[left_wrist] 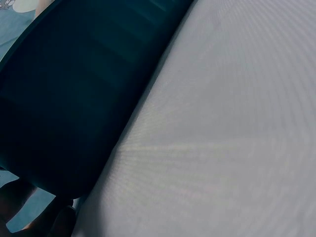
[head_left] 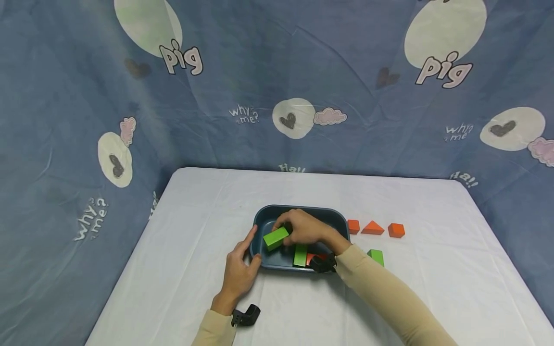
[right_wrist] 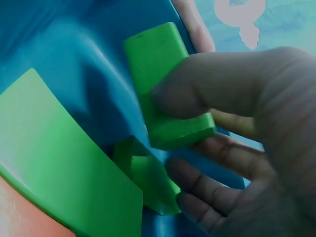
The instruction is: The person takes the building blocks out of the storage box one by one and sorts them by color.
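Note:
A blue tray (head_left: 272, 265) stands on the white cloth. Inside it, my right hand (head_left: 304, 227) pinches a green rectangular block (right_wrist: 163, 74) between thumb and fingers, near the tray's left end. A smaller green block (right_wrist: 148, 173) is beside my lower fingers in the right wrist view; whether they touch it, I cannot tell. Further right in the tray are another green block (head_left: 300, 255) and a red block (head_left: 312, 257), the red one partly hidden by my wrist. My left hand (head_left: 239, 271) rests against the tray's left end, its index finger and thumb extended.
To the right of the tray, a red cube (head_left: 353, 226), a red triangular block (head_left: 373, 228) and another red block (head_left: 396, 230) lie in a row. A green block (head_left: 376, 256) sits nearer, beside my right sleeve (head_left: 385, 293). Behind the table hangs a blue patterned curtain (head_left: 225, 129).

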### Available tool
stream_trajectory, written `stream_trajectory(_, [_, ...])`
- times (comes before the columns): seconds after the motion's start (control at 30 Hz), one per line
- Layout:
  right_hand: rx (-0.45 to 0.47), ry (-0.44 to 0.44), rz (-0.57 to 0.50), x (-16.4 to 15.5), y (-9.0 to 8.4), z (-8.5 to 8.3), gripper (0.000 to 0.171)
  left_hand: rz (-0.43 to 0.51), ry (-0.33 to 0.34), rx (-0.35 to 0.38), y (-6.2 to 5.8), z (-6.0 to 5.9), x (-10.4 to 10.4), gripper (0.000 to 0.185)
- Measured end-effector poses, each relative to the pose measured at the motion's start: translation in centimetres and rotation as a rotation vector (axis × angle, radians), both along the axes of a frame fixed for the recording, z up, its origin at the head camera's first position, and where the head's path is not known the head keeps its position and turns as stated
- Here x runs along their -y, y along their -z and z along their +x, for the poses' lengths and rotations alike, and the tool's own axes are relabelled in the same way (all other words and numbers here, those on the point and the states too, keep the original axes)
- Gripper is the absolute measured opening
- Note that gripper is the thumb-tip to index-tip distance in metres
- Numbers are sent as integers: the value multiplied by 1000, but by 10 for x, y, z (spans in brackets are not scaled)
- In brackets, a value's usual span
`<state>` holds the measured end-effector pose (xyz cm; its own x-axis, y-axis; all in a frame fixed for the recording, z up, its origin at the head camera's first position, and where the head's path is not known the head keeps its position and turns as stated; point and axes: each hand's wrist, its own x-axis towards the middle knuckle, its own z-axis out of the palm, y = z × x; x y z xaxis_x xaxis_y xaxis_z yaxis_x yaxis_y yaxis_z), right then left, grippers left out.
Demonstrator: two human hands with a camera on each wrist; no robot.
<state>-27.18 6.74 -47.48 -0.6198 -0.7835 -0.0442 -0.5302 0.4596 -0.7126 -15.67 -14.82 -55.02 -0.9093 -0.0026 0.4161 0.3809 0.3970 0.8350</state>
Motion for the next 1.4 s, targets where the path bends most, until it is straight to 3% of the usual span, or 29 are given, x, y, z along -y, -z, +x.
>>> stream_trajectory(0.23, [46,60,-68,-10,-8,2,36,-13,-3,-22,0,-1,-1,74])
stream_trajectory(0.47, [183,81,-229,-25,-17,5,36,-34,-18,-45,1,1,-2,72])
stream_trajectory(0.77, [240,132,-358,-50,-30,8,38,-43,-36,-39,2,3,-4,73])
stream_trajectory(1.0, [237,186,-364,-77,-38,14,37,-34,-19,-37,1,2,-5,73])
stream_trajectory(1.2, [189,273,-324,-104,-43,17,36,-32,-14,-38,1,1,-5,73])
stream_trajectory(1.4, [201,351,-290,-133,-46,23,33,-25,-6,-15,0,2,-3,73])
